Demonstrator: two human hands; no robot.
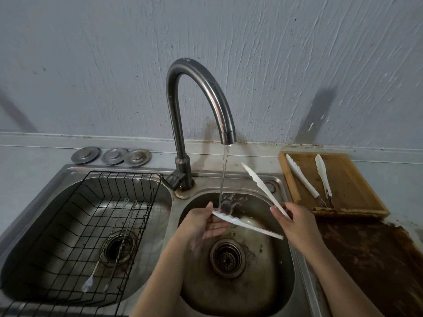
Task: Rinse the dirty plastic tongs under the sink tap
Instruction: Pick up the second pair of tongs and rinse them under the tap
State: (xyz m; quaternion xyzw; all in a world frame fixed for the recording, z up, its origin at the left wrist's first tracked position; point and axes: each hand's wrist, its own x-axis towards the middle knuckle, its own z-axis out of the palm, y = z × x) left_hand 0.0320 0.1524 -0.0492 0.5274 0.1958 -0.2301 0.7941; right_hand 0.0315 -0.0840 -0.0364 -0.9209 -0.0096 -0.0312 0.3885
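Note:
White plastic tongs [258, 229] are spread wide open over the right sink basin [263, 282]. My right hand [295, 223] grips them at the hinge end. One arm points up and back toward the wall; the other lies across the basin toward my left hand [203, 223]. My left hand cups that arm's serrated tip from below, fingers touching it. Water runs from the curved metal tap [199, 97] in a thin stream [223, 179] and lands on that tip, splashing.
A black wire rack [75, 225] with thin utensils fills the left basin. Three metal sink plugs [112, 156] lie on the counter behind it. A wooden tray [352, 186] at the right holds two more white tongs [302, 177]. A brown stained mat [375, 259] lies in front of the tray.

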